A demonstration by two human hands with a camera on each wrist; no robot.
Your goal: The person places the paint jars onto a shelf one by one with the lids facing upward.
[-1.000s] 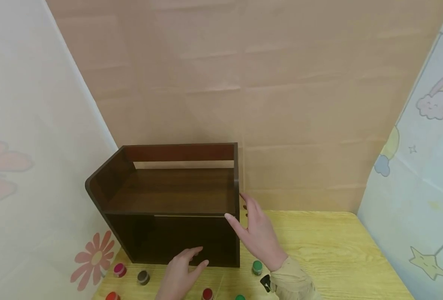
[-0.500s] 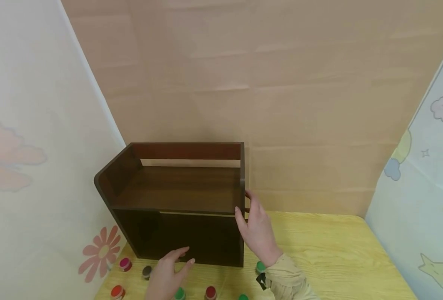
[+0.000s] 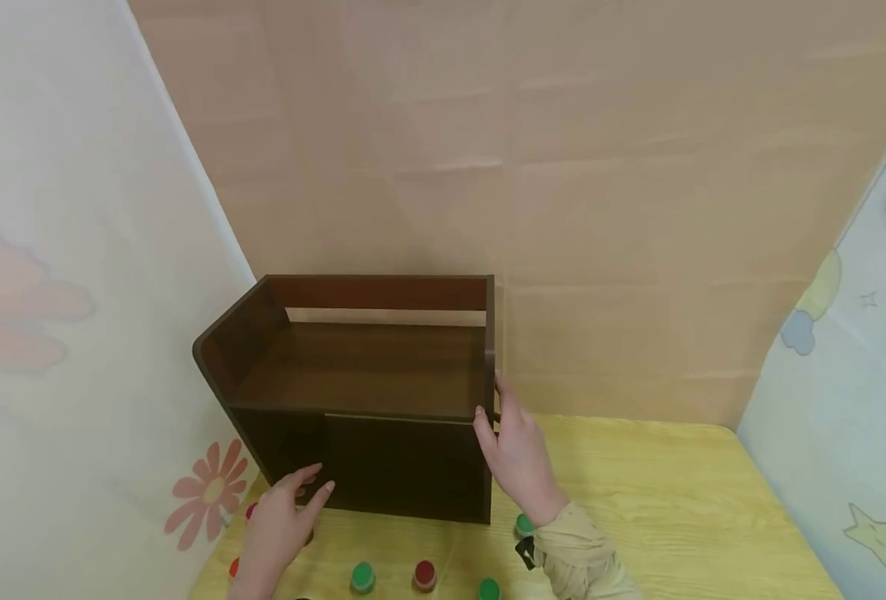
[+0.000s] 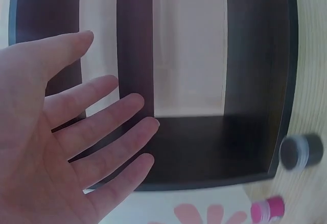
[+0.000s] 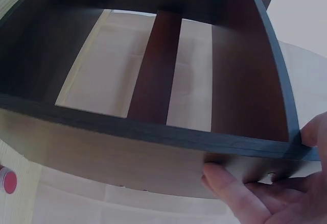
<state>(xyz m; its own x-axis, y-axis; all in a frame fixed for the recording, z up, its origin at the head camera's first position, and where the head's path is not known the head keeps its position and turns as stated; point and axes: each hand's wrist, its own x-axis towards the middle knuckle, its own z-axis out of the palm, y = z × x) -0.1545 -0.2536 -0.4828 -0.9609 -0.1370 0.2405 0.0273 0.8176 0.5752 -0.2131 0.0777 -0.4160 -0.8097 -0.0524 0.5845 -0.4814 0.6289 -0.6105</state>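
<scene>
A dark brown two-level wooden shelf (image 3: 382, 367) stands on the yellow wood-grain table (image 3: 638, 500), against the back wall. My right hand (image 3: 519, 454) grips its right side panel, thumb on the front edge and fingers on the outer face; the right wrist view shows the fingers (image 5: 230, 188) against that panel. Before the shelf's lower left front is my left hand (image 3: 277, 521), fingers spread and slightly bent, holding nothing. In the left wrist view the left hand (image 4: 87, 127) is before the shelf front; whether it touches cannot be told.
Small paint jars stand before the shelf: green (image 3: 363, 577), dark red (image 3: 424, 575), another green (image 3: 490, 590), and one green (image 3: 524, 525) by the right wrist. Black (image 4: 301, 151) and pink (image 4: 267, 209) jars lie near the left corner. A patterned cloth (image 3: 97, 292) hangs at left.
My left hand has moved left along the shelf front. My right hand has closed from beside the right panel onto it. The head view has shifted slightly.
</scene>
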